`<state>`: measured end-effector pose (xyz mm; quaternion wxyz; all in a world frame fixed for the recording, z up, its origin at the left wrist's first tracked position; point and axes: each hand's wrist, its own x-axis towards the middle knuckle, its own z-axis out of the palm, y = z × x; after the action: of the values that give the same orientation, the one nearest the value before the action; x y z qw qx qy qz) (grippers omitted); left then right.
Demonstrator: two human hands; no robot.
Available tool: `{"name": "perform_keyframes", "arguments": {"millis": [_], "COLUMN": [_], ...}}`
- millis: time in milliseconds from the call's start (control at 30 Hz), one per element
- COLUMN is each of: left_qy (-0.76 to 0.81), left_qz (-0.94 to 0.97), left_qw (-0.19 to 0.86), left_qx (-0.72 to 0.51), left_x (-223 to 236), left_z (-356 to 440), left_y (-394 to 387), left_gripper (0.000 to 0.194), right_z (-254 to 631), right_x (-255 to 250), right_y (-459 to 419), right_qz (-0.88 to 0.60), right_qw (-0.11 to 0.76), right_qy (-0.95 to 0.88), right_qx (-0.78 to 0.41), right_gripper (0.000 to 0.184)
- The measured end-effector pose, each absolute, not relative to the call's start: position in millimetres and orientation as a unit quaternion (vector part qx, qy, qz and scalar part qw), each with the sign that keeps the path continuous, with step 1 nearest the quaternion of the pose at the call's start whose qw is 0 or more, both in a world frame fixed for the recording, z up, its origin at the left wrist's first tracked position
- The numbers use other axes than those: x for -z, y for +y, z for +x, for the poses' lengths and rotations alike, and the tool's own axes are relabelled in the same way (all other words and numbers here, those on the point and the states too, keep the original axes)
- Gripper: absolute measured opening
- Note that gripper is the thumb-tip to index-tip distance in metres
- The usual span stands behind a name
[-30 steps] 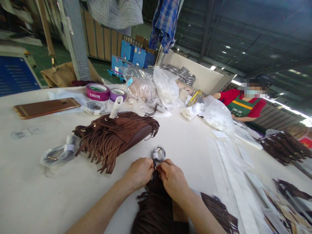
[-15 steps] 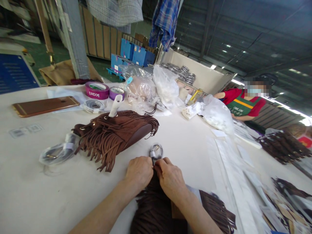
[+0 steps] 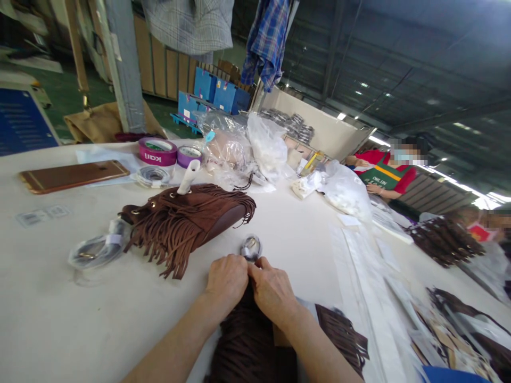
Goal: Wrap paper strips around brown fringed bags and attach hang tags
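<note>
A dark brown fringed bag (image 3: 239,340) lies at the near edge of the table, its narrow upper end between my hands. My left hand (image 3: 228,279) is closed on that end from the left. Pressed against it, my right hand (image 3: 274,290) pinches the same spot, thumb and fingers together. Just beyond my fingertips lies a plastic-wrapped coil with a metal clasp (image 3: 251,248). My fingers hide the exact place they grip. To the left, another brown fringed bag (image 3: 191,223) rests on its side, a rolled white paper (image 3: 189,177) poking from it and a wrapped strap (image 3: 96,251) beside it.
A phone (image 3: 74,176), purple tape rolls (image 3: 157,152) and clear plastic bags (image 3: 265,146) lie along the far side of the table (image 3: 120,314). More fringe (image 3: 341,332) sits to the right. A person in a green apron (image 3: 385,175) stands across the table.
My hands stay together at the bag's upper end, with the right fingers slightly shifted. The view has turned slightly right. The person across the table has moved their arms.
</note>
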<state>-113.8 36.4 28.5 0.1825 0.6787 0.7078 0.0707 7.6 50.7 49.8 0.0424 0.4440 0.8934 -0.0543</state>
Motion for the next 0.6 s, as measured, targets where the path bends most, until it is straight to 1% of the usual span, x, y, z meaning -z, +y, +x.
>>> {"name": "perform_keyframes", "arguments": {"millis": [167,333,467,600], "left_qy": [0.713,0.707,0.699,0.690], "left_qz": [0.673,0.680,0.690,0.699], "left_qw": [0.185,0.177,0.165,0.159], "left_qx": [-0.070,-0.079,-0.092,-0.102], "left_x": [-28.9,-24.0,-16.8,-15.9], "left_z": [-124.8,-126.5,-120.3,-116.8], "left_y": [35.8,35.2,35.3,35.6], "left_gripper": [0.031,0.032,0.032,0.034], "right_z": [10.3,11.3,11.9,15.0], "right_x": [-56.7,-60.9,-57.4,-48.7], "right_y": [58.8,68.1,69.5,71.3], "right_qz": [0.389,0.346,0.343,0.380], "right_qw": [0.070,0.093,0.069,0.000], "right_qy": [0.917,0.931,0.931,0.907], "right_qx": [0.059,0.065,0.103,0.181], "right_gripper": [0.040,0.039,0.035,0.035]}}
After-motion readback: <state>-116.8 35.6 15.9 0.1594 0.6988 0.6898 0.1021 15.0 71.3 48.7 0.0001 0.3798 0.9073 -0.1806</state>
